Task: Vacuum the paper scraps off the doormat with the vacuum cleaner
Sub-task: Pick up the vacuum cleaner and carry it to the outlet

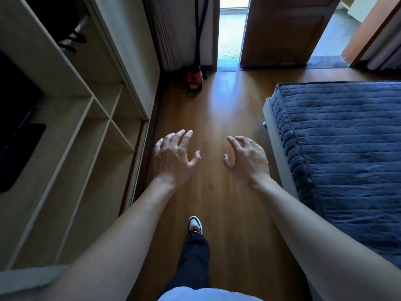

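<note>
Beyond left hand, right hand: one vacuum cleaner

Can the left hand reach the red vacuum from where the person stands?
Probably not yet. The left hand hangs open, holding nothing, well short of the vacuum cleaner, which stands ahead by the doorway. Only bare floor lies between them, so stepping closer should do.

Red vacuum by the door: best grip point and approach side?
Probably the black tube, standing upright above the red vacuum body. Approach from the open floor side; a ribbed panel blocks its left. Any handle on the body is too small to tell.
</note>
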`<state>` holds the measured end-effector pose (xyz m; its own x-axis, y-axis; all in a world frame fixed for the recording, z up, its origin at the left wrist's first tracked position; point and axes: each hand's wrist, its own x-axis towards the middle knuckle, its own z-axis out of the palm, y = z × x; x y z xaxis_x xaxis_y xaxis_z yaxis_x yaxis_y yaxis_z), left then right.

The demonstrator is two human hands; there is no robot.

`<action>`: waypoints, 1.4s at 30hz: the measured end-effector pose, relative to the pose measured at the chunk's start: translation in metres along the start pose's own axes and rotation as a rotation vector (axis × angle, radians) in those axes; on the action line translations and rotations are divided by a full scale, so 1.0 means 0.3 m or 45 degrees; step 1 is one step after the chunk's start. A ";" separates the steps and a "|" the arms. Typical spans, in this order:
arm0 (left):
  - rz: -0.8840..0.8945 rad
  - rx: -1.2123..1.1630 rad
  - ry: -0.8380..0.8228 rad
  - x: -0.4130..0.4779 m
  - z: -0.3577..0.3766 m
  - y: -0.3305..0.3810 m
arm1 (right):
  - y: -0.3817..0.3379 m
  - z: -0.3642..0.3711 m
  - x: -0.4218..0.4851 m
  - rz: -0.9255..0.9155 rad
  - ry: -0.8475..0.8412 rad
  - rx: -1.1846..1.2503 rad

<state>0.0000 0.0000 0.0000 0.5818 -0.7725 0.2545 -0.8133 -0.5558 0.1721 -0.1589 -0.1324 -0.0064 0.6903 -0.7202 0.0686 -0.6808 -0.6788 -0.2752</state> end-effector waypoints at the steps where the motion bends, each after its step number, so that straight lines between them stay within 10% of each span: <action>1: 0.016 -0.019 -0.032 0.062 0.005 -0.020 | -0.009 0.006 0.063 -0.016 -0.003 0.021; 18: 0.031 -0.032 -0.017 1.084 0.154 -0.401 | -0.203 0.052 1.107 0.047 -0.047 -0.072; 42: 0.000 0.005 -0.036 2.523 0.548 -0.297 | 0.186 0.036 2.608 0.003 -0.047 -0.040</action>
<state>0.5141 -0.5856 0.0209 0.5818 -0.7810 0.2272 -0.8133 -0.5568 0.1686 0.3458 -0.7323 0.0215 0.6971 -0.7163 0.0323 -0.6892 -0.6818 -0.2453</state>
